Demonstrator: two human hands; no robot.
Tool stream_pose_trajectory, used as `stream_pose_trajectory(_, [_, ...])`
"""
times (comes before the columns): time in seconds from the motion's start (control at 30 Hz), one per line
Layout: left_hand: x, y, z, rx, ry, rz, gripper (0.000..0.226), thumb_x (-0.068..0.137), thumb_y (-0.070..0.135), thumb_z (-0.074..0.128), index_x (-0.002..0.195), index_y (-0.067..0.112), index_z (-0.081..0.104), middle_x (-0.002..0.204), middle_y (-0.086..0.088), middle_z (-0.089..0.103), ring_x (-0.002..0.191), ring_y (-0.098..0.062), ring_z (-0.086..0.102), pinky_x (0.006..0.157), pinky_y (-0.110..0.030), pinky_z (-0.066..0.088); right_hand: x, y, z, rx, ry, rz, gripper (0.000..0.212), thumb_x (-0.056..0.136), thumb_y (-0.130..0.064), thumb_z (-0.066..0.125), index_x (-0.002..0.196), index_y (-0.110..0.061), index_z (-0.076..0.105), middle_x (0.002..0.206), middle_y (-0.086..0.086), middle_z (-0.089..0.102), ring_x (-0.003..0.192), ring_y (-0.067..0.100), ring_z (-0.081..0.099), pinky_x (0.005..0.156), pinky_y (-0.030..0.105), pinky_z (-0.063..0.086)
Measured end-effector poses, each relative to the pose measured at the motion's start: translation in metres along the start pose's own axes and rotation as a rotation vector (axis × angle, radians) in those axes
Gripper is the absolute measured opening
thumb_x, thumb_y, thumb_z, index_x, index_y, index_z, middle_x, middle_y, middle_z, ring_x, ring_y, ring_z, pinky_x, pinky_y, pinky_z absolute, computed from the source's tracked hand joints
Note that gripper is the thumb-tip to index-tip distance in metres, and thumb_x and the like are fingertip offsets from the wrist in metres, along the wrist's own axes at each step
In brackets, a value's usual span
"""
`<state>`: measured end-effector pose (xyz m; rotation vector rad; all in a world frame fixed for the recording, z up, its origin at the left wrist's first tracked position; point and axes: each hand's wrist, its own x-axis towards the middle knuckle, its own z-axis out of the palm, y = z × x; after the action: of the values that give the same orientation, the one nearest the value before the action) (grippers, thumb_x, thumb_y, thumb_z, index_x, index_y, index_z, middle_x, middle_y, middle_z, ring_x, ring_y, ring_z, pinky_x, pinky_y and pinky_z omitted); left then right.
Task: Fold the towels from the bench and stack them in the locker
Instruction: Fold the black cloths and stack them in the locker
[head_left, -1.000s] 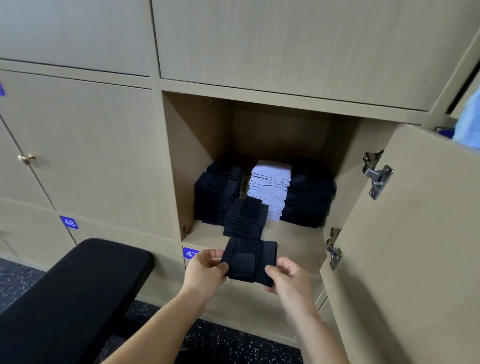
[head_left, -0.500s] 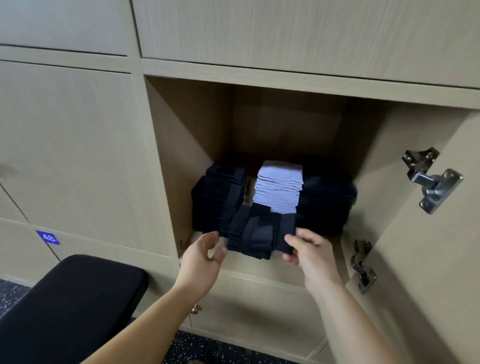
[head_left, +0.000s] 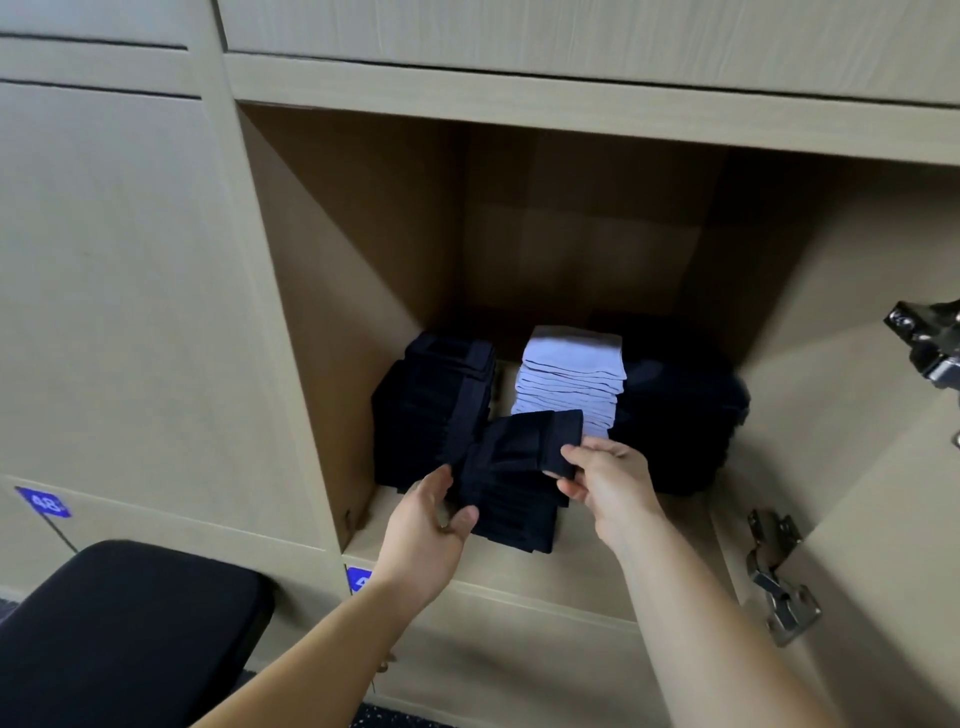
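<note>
Folded dark towel (head_left: 524, 441) atop small dark pile (head_left: 514, 514) at front of open locker (head_left: 337, 312), right hand (head_left: 610, 486) pinching towel's 3 o'clock end, left hand (head_left: 428, 525) clasping pile's 9 o'clock edge, white stack (head_left: 569, 379) behind at 12 o'clock

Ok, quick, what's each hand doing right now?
Left hand: curled round the front dark towel stack's left edge.
Right hand: pinching the top folded dark towel.

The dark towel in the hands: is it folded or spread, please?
Folded: the dark towel is a compact layered bundle between the left hand and right hand.
</note>
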<state>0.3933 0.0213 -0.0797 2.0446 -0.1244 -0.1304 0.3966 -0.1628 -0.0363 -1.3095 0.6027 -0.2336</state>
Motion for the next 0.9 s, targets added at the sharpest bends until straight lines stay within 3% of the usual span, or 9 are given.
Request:
stream_pose_trajectory(0.1, [0.003, 0.001, 0.003, 0.003, -0.001, 0.009, 0.058, 0.097, 0.017, 0.059, 0.150, 0.016, 0.035, 0.146, 0.002, 0.047, 0.133, -0.013, 0.045, 0.098, -0.015, 0.032, 0.002, 0.007, 0.002, -0.223, -0.001, -0.096, 0.021, 0.090, -0.001, 0.060, 0.075, -0.014, 0.064, 0.082, 0.006, 0.069, 0.067, 0.019, 0.064, 0.056, 0.026, 0.050])
stream_pose_trajectory(0.2, [0.004, 0.000, 0.005, 0.003, -0.003, 0.017, 0.058, 0.097, 0.015, 0.059, 0.150, 0.017, 0.036, 0.145, 0.002, 0.049, 0.129, -0.010, 0.046, 0.095, -0.014, 0.032, 0.008, 0.019, 0.002, -0.655, 0.061, -0.265, 0.011, 0.090, -0.023, 0.061, 0.083, -0.016, 0.067, 0.090, 0.003, 0.070, 0.081, 0.022, 0.065, 0.071, 0.036, 0.055])
stream_pose_trajectory(0.27, [0.005, -0.001, 0.005, -0.001, -0.006, 0.014, 0.059, 0.097, 0.015, 0.059, 0.150, 0.017, 0.034, 0.147, 0.002, 0.047, 0.133, -0.013, 0.045, 0.096, -0.013, 0.032, 0.009, 0.026, 0.001, -0.891, 0.112, -0.324, 0.022, 0.089, -0.038, 0.059, 0.095, -0.018, 0.063, 0.103, 0.001, 0.060, 0.095, 0.021, 0.058, 0.079, 0.037, 0.051])
stream_pose_trajectory(0.4, [0.007, -0.003, 0.004, 0.001, -0.015, 0.017, 0.062, 0.097, 0.014, 0.059, 0.152, 0.017, 0.031, 0.150, 0.002, 0.043, 0.135, -0.013, 0.042, 0.099, -0.013, 0.030, 0.002, 0.037, 0.005, -0.598, -0.052, -0.204, 0.052, 0.092, -0.039, 0.056, 0.138, -0.017, 0.044, 0.139, 0.001, 0.049, 0.129, 0.022, 0.047, 0.107, 0.043, 0.040])
stream_pose_trajectory(0.47, [0.008, -0.004, 0.006, -0.007, -0.032, 0.021, 0.062, 0.097, 0.012, 0.058, 0.152, 0.016, 0.030, 0.151, 0.002, 0.042, 0.135, -0.011, 0.042, 0.097, -0.010, 0.030, -0.003, 0.041, 0.008, -0.502, -0.080, -0.127, 0.059, 0.095, -0.032, 0.055, 0.147, -0.015, 0.032, 0.146, 0.002, 0.044, 0.134, 0.021, 0.042, 0.112, 0.040, 0.035])
stream_pose_trajectory(0.67, [0.008, -0.008, 0.006, -0.007, -0.052, 0.026, 0.061, 0.097, 0.010, 0.057, 0.152, 0.016, 0.031, 0.151, 0.002, 0.042, 0.137, -0.011, 0.041, 0.099, -0.011, 0.030, -0.005, 0.047, 0.014, -0.584, -0.098, -0.128, 0.061, 0.096, -0.027, 0.053, 0.149, -0.014, 0.025, 0.149, 0.008, 0.038, 0.136, 0.027, 0.040, 0.112, 0.046, 0.035])
stream_pose_trajectory(0.77, [0.009, -0.009, 0.006, 0.006, -0.059, 0.033, 0.063, 0.097, 0.009, 0.056, 0.153, 0.017, 0.028, 0.153, 0.003, 0.040, 0.139, -0.012, 0.039, 0.099, -0.007, 0.029, -0.005, 0.047, 0.015, -0.633, -0.088, -0.123, 0.060, 0.096, -0.026, 0.052, 0.148, -0.016, 0.026, 0.130, 0.007, 0.048, 0.128, 0.033, 0.047, 0.108, 0.046, 0.040])
stream_pose_trajectory(0.83, [0.009, -0.008, 0.006, 0.003, -0.068, 0.041, 0.068, 0.097, 0.007, 0.056, 0.155, 0.019, 0.023, 0.154, 0.003, 0.038, 0.140, -0.011, 0.038, 0.096, -0.002, 0.028, -0.005, 0.047, 0.014, -0.641, -0.091, -0.117, 0.060, 0.095, -0.027, 0.052, 0.148, -0.017, 0.026, 0.120, 0.001, 0.043, 0.129, 0.034, 0.047, 0.108, 0.046, 0.040])
stream_pose_trajectory(0.9, [0.010, -0.008, 0.007, 0.015, -0.068, 0.058, 0.071, 0.097, 0.006, 0.055, 0.156, 0.025, 0.021, 0.154, 0.003, 0.038, 0.140, -0.011, 0.038, 0.098, -0.008, 0.030, -0.005, 0.047, 0.014, -0.643, -0.089, -0.106, 0.059, 0.095, -0.027, 0.052, 0.148, -0.017, 0.027, 0.133, 0.005, 0.048, 0.130, 0.033, 0.046, 0.108, 0.047, 0.040])
